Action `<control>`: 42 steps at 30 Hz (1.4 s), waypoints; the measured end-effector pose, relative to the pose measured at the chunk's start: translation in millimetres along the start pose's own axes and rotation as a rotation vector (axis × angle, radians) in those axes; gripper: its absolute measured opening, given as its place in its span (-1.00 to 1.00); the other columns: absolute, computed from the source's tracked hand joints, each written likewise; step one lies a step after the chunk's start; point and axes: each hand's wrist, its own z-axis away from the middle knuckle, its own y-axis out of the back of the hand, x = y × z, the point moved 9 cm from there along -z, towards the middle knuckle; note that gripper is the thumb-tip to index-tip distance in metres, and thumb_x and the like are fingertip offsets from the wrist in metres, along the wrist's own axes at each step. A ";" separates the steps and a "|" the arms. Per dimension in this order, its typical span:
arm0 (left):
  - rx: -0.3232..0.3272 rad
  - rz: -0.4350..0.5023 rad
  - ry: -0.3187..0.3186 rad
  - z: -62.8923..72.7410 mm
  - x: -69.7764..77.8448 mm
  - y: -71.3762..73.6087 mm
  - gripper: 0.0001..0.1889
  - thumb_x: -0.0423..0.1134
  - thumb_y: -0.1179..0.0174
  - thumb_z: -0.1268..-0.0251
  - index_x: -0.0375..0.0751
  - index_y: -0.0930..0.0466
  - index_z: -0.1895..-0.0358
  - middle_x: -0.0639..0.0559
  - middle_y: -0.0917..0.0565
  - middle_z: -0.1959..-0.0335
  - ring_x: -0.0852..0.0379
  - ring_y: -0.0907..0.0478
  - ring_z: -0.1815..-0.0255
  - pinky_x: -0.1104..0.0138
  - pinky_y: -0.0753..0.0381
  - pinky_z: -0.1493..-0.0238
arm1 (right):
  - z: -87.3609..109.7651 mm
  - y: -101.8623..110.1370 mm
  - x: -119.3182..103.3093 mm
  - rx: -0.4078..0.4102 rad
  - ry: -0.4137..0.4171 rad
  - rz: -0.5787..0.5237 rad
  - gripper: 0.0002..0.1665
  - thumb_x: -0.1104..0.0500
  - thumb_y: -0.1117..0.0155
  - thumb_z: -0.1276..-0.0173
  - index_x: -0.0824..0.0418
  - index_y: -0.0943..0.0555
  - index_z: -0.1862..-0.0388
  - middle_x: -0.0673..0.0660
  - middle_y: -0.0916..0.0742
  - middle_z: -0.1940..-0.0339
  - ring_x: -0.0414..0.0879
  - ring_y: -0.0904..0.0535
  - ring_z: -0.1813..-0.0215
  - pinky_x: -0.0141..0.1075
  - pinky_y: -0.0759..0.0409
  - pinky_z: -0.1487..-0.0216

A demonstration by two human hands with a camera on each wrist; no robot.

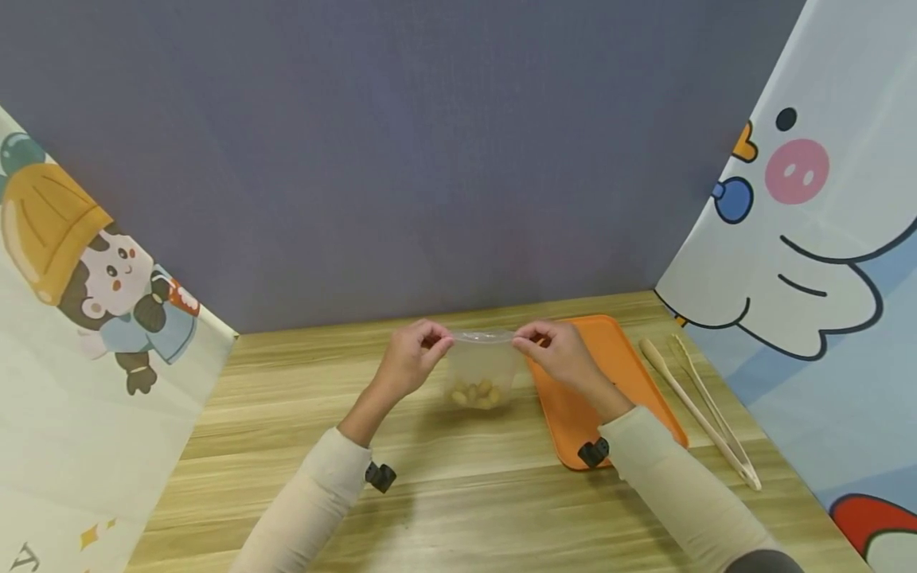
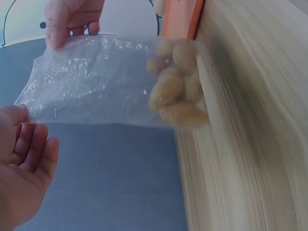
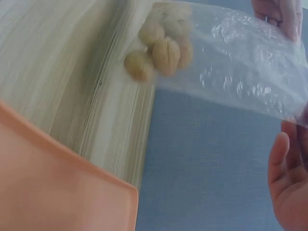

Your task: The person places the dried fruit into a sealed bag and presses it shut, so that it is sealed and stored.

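A clear plastic bag [image 1: 481,360] hangs upright between both hands, its top edge stretched sideways. My left hand [image 1: 411,358] pinches the bag's upper left corner between thumb and forefinger. At the opposite corner, my right hand [image 1: 562,354] does the same. Several tan, rounded nuts that look like walnuts [image 3: 166,55] lie bunched at the bottom of the bag. In the left wrist view the bag [image 2: 96,82] spans between the two hands, with its nuts [image 2: 168,89] close to the tabletop. Whether the bag's bottom touches the table I cannot tell.
An orange tray [image 1: 609,342] lies under my right forearm. Pale tongs [image 1: 705,406] rest on the wooden table [image 1: 286,414] to its right. A grey panel [image 1: 430,159] stands behind the table, and printed cartoon panels flank both sides.
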 end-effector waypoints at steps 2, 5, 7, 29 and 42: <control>-0.025 0.011 0.008 1.5 -1.4 -3.9 -0.93 -0.33 -0.32 -0.36 -0.27 -0.69 0.27 -0.04 -0.71 0.39 0.15 -0.65 0.34 0.39 -0.70 0.26 | 0.5 1.8 -1.4 0.017 0.007 0.014 -0.80 0.05 -0.38 -0.42 0.14 -0.78 0.17 0.08 -0.80 0.33 -0.17 -0.58 0.45 -0.37 -0.59 0.42; -0.075 0.014 0.014 4.1 -3.4 -12.7 -0.92 -0.30 -0.32 -0.37 -0.24 -0.68 0.26 -0.02 -0.72 0.37 0.17 -0.66 0.32 0.40 -0.70 0.25 | 1.1 5.3 -4.2 0.051 0.025 0.033 -0.83 0.07 -0.38 -0.41 0.14 -0.78 0.19 0.07 -0.80 0.35 -0.19 -0.58 0.45 -0.37 -0.59 0.42; -0.103 0.020 0.018 5.7 -4.3 -18.6 -0.93 -0.28 -0.34 -0.36 -0.21 -0.69 0.25 -0.01 -0.72 0.35 0.18 -0.67 0.32 0.42 -0.70 0.26 | 1.3 7.2 -5.7 0.068 0.033 0.038 -0.87 0.08 -0.39 -0.41 0.10 -0.78 0.21 0.05 -0.80 0.37 -0.19 -0.58 0.46 -0.37 -0.59 0.43; -0.135 -0.159 -0.119 3.5 15.6 -31.5 -0.90 -0.28 -0.42 -0.26 -0.23 -0.75 0.24 0.01 -0.73 0.36 0.16 -0.69 0.35 0.41 -0.71 0.28 | 2.4 -9.9 -17.2 -0.052 0.146 0.130 -0.89 0.15 -0.38 -0.40 0.17 -0.76 0.23 0.03 -0.78 0.37 -0.30 -0.44 0.53 -0.39 -0.51 0.48; -0.079 -0.148 -0.118 1.6 20.1 -31.1 -0.96 -0.33 -0.41 -0.25 -0.22 -0.77 0.31 -0.03 -0.79 0.33 0.10 -0.74 0.34 0.30 -0.76 0.25 | 2.0 -21.1 -22.7 -0.124 0.158 0.145 -0.89 0.13 -0.40 -0.39 0.13 -0.76 0.20 -0.02 -0.78 0.33 -0.25 -0.64 0.33 -0.35 -0.66 0.30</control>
